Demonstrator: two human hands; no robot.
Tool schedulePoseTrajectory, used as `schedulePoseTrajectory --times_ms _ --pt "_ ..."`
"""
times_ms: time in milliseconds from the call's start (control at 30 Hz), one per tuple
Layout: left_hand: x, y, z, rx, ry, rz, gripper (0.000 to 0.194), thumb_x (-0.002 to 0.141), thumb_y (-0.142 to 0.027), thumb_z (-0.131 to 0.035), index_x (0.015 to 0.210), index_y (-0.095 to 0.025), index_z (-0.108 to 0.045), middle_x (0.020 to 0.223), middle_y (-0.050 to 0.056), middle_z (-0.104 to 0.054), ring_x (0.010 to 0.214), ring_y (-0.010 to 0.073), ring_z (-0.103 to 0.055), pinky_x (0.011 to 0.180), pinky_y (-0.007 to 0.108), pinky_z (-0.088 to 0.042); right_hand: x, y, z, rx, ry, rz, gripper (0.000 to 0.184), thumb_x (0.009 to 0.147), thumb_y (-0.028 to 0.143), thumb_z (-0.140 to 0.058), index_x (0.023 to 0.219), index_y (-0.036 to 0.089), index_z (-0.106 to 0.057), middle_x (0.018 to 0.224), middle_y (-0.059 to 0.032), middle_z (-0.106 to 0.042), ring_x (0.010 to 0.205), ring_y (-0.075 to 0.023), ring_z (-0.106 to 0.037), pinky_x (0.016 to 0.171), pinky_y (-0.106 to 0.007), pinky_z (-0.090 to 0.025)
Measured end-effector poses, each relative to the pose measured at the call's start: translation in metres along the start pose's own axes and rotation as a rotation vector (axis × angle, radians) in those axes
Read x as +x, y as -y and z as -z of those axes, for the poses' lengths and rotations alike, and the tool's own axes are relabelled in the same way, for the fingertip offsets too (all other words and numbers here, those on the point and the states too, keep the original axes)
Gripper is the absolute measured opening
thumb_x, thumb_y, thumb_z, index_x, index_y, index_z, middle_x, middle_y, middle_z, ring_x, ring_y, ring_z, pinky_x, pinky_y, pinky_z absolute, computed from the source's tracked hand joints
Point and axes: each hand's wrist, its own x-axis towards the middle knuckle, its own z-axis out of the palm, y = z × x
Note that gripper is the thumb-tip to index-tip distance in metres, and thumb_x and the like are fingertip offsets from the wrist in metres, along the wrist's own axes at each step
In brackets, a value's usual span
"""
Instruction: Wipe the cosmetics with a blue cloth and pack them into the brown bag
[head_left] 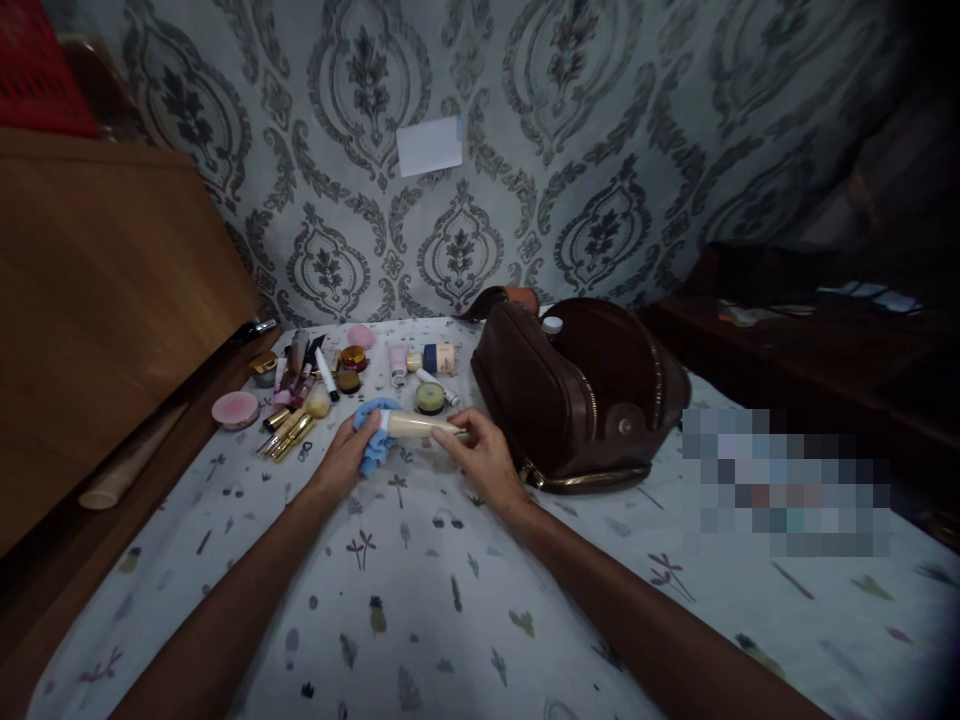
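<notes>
A cream-coloured squeeze tube (416, 426) lies level between my two hands, over the patterned sheet. My left hand (346, 452) is closed on a crumpled blue cloth (373, 462), which wraps round the tube's white left end. At the other end, the fingers of my right hand (484, 455) pinch the tube's narrow tip. Just behind the tube sits a round jar with a green top (430, 398). To the right of my right hand stands a brown leather bag (536, 390), its zipped mouth open and a white cap (552, 325) showing inside.
Several cosmetics, among them gold tubes (294, 437), a pink compact (235, 409) and a white tube (326, 374), lie at the left. Behind the jar lies a navy and peach bottle (439, 358). A wooden cabinet (112, 300) borders the left side; a patterned wall (465, 230) stands behind.
</notes>
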Motion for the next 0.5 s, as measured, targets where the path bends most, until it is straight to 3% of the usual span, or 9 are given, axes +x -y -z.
schedulePoseTrajectory --times_ms 133,300,500 --pt "-0.002 0.001 0.002 0.053 0.036 -0.067 0.057 0.078 -0.060 -0.070 0.111 -0.014 -0.065 0.054 -0.009 -0.041 0.041 0.0043 -0.035 0.032 0.013 -0.023 -0.001 0.005 0.003 -0.076 0.078 -0.072 0.052 0.079 0.067 -0.059 0.060 0.019 -0.050 0.053 0.0014 -0.049 0.052 -0.0122 -0.044 0.047 -0.023 -0.031" --pt "-0.001 0.002 0.004 0.085 -0.011 -0.056 0.060 0.077 -0.065 -0.067 0.107 -0.013 -0.067 0.055 -0.008 -0.041 0.041 0.0043 -0.035 0.034 0.014 -0.026 -0.007 0.011 0.000 -0.070 0.180 -0.123 0.058 0.081 0.071 -0.054 0.062 0.016 -0.059 0.051 0.0006 -0.050 0.048 -0.0118 -0.046 0.045 -0.024 -0.031" --pt "-0.001 0.003 0.003 0.157 -0.050 -0.076 0.062 0.078 -0.068 -0.063 0.110 -0.015 -0.067 0.056 -0.008 -0.041 0.043 0.0059 -0.037 0.035 0.015 -0.028 -0.012 0.018 -0.004 0.053 0.235 -0.228 0.064 0.079 0.076 -0.052 0.056 0.016 -0.058 0.047 -0.0006 -0.051 0.044 -0.0116 -0.048 0.044 -0.024 -0.033"
